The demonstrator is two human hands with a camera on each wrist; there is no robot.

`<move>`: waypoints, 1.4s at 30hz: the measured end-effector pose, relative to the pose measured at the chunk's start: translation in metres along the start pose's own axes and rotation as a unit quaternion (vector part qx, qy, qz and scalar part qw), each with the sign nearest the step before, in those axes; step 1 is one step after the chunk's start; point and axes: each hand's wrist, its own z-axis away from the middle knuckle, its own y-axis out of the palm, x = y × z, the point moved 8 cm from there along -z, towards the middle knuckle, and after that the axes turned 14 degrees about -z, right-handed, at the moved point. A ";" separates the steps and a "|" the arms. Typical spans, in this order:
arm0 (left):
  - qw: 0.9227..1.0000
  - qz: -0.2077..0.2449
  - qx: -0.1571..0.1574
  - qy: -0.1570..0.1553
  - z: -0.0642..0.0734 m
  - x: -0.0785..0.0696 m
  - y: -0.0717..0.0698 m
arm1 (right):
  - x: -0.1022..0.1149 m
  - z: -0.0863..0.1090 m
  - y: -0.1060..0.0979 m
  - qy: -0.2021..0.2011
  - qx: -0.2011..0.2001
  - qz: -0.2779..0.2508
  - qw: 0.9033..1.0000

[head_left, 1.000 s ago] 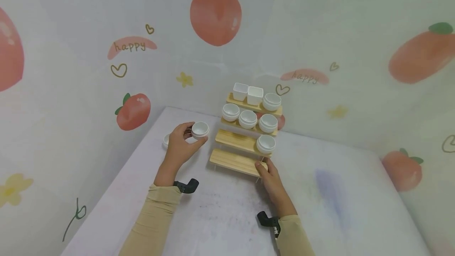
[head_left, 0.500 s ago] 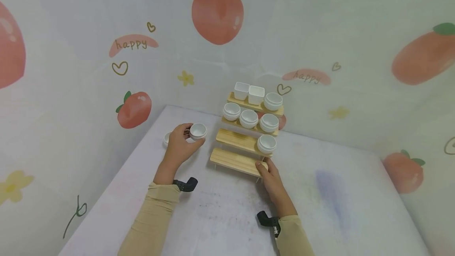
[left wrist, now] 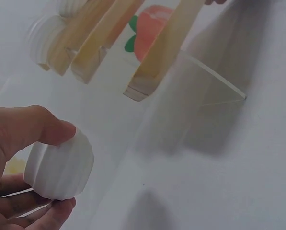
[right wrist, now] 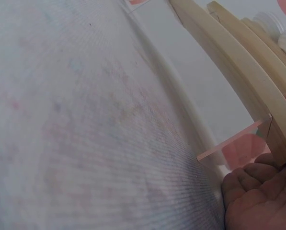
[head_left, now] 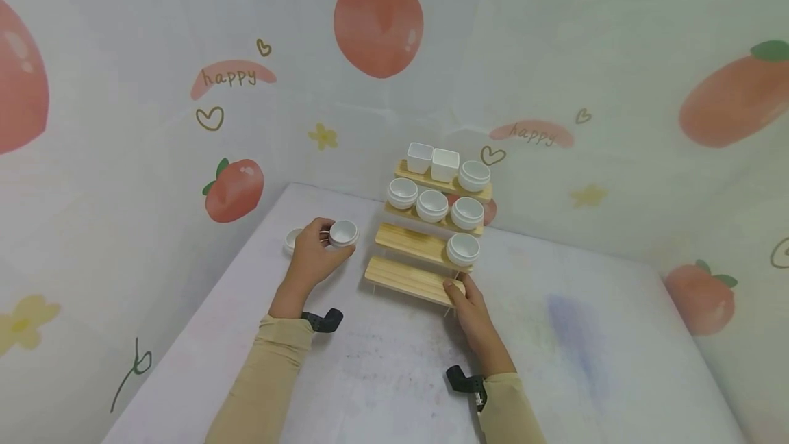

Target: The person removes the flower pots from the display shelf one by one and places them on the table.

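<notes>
Soft, even light fills the head view; a faint sheen crosses the white fruit-printed wall sheet (head_left: 493,40), and the red printed fruit (head_left: 727,101) at right looks stretched. The left wrist view is dimmer and greyer, with blurry shadows on the whitish bench (head_left: 382,382) and low contrast on the round white ribbed cup (left wrist: 61,167). The right wrist view is dull and hazy.

Left hand (head_left: 311,252) half-hides a white cup (head_left: 290,241) on the table in the head view, both sleeves (head_left: 261,382) run off the bottom, and the right wrist cam kinda crops the right hand (right wrist: 260,199).
</notes>
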 end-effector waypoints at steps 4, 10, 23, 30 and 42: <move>1.000 0.000 0.003 -0.011 0.000 0.003 0.002 | 0.000 -0.001 -0.001 0.001 -0.003 0.000 1.000; 1.000 -0.014 0.008 -0.021 0.000 0.009 0.002 | -0.003 -0.002 -0.001 0.005 -0.006 0.003 1.000; 0.999 -0.041 0.010 -0.026 0.002 0.014 0.005 | -0.002 -0.001 -0.001 0.001 -0.007 0.000 1.000; 0.998 -0.052 0.009 -0.031 0.001 0.021 0.008 | 0.000 0.000 0.001 -0.001 -0.002 -0.003 1.000; 0.998 -0.064 0.013 -0.023 0.000 0.024 0.010 | 0.000 -0.001 0.000 0.002 -0.010 0.000 1.000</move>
